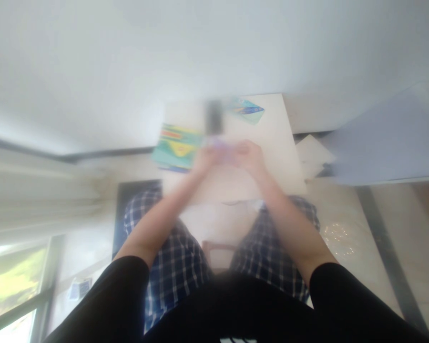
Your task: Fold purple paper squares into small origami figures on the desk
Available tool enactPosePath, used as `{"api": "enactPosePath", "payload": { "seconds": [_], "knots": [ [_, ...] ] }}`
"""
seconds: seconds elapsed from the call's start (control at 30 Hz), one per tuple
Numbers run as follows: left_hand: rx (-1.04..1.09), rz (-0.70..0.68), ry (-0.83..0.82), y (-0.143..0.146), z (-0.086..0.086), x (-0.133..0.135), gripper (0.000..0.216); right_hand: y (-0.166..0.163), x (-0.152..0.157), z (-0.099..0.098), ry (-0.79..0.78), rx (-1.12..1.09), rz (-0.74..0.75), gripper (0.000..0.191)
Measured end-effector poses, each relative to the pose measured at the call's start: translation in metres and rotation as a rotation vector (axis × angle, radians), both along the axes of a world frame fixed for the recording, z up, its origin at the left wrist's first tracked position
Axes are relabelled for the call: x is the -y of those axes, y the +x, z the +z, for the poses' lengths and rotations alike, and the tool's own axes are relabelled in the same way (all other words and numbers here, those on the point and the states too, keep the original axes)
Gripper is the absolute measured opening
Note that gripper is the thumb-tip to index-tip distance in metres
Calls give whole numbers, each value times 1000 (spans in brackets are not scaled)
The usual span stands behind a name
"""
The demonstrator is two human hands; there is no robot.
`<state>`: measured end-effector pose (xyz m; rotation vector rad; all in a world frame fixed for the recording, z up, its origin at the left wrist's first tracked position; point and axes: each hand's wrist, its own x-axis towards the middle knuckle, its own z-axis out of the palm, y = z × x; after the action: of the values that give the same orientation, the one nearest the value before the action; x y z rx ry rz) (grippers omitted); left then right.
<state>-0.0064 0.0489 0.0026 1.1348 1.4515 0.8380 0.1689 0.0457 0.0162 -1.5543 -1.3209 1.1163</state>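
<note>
A pale purple piece (pixel 226 151), possibly paper, is held between my two hands over the white table (pixel 279 176). Its shape and edges are lost in the haze. My left hand (pixel 207 157) closes on its left side, and my right hand (pixel 250 153) closes on its right side with the fingers curled in. Just beyond the hands is a dark upright rectangle (pixel 214 118), too blurred to name. Close to my left hand lies a green and yellow printed packet or booklet (pixel 177 147), reaching past the table's left edge.
Farther back on the table lies a blue and teal printed sheet or packet (pixel 248 110). A white wall (pixel 214 47) rises behind the table. To the right stands a large pale grey-lilac panel (pixel 389 138). A window (pixel 14 286) is at lower left.
</note>
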Motion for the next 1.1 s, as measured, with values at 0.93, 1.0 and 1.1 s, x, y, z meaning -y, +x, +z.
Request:
{"api": "enactPosePath", "payload": {
  "seconds": [0.93,1.0,1.1],
  "knots": [
    [-134,-56,73,6,12,6,19,2,-1,4,-68,-59,-1,30],
    [-102,-53,56,7,12,8,18,-2,1,2,-69,-17,-33,28],
    [-86,-14,12,9,15,8,19,-5,2,-4,-52,-2,-41,30]
  ]
}}
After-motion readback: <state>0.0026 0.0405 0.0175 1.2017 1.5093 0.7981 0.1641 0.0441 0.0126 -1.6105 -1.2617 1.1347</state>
